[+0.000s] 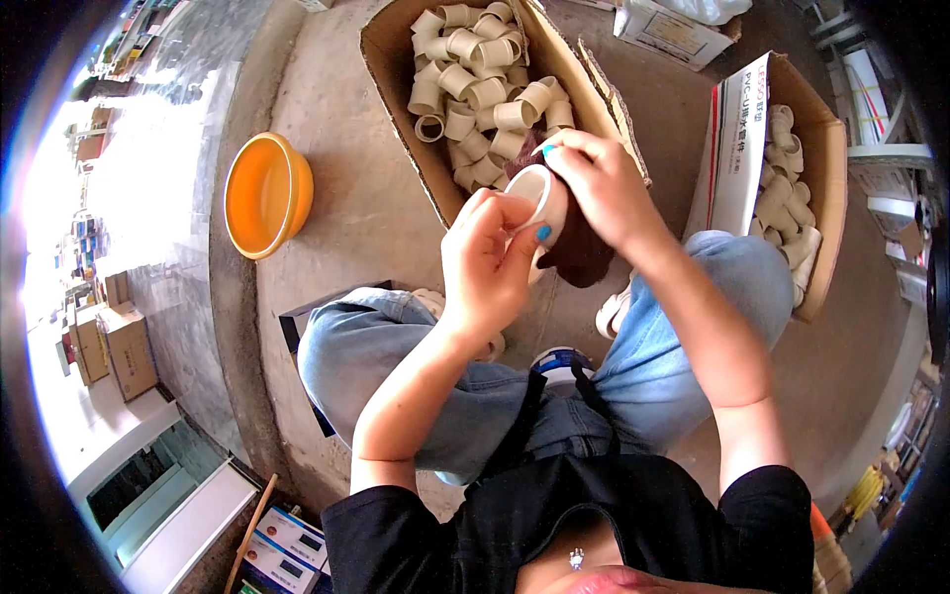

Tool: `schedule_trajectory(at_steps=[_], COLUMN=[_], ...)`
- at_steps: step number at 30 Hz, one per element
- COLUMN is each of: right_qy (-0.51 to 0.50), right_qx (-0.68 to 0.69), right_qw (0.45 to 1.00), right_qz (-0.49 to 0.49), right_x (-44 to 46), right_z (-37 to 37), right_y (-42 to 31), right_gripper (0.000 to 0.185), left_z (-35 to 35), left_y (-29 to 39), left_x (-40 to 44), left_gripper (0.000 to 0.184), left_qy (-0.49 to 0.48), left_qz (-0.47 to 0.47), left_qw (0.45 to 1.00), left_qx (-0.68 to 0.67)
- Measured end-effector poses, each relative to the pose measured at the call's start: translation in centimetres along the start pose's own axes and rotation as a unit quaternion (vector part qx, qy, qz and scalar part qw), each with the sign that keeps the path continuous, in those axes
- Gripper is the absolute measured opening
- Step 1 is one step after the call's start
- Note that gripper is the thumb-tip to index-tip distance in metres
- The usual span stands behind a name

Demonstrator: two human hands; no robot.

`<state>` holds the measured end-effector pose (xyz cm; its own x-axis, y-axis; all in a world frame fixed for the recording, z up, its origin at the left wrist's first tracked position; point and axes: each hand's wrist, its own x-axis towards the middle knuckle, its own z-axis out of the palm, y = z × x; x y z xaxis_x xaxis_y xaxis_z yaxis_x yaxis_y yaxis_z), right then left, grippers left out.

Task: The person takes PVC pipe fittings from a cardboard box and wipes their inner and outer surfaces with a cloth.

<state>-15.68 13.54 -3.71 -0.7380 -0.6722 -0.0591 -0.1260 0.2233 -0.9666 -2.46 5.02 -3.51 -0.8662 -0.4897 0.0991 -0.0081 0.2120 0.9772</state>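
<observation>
My left hand grips a cream-coloured plastic pipe fitting by its rim, with the thumb and fingers closed on it and its round opening facing up. My right hand holds a dark brown cloth against the far right side of the fitting; the cloth hangs below the fingers. Just beyond both hands stands an open cardboard box full of similar beige fittings.
An orange basin rests on the floor at the left. At the right, another open carton holds more fittings. A further white box lies at the top. My bent knees flank the hands.
</observation>
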Motion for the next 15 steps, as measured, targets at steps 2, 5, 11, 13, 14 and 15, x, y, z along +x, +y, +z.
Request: schedule_trajectory(at_steps=[2, 5, 11, 13, 14, 15], right_qy=[0.074, 0.063, 0.081, 0.095, 0.084, 0.072], right_qx=[-0.123, -0.222, -0.254, -0.194, -0.167, -0.140], right_qw=[0.981, 0.944, 0.924, 0.940, 0.958, 0.973], right_qz=[-0.127, -0.238, -0.275, -0.263, -0.216, -0.169], right_x=[-1.0, -3.4, -3.9, -3.3, -2.7, -2.0], right_z=[1.0, 2.7, 3.4, 2.5, 2.0, 1.4], right_y=[-0.6, -1.0, 0.5, -0.2, -0.2, 0.0], right_gripper=[0.017, 0.040, 0.054, 0.043, 0.035, 0.026], left_z=[0.2, 0.5, 0.1, -0.7, -0.9, -0.6], left_y=[0.3, -0.9, -1.0, -0.8, -0.5, -0.1], left_x=[0.1, 0.9, 1.0, 0.7, 0.7, 0.7], left_gripper=[0.003, 0.003, 0.002, 0.004, 0.007, 0.009], left_qy=[0.035, 0.129, 0.092, 0.030, 0.004, -0.010], left_qz=[-0.071, -0.117, -0.110, -0.015, 0.069, 0.106], left_qw=[0.997, 0.978, 0.987, 0.999, 0.995, 0.989], left_qx=[-0.006, -0.118, -0.079, 0.019, 0.076, 0.107])
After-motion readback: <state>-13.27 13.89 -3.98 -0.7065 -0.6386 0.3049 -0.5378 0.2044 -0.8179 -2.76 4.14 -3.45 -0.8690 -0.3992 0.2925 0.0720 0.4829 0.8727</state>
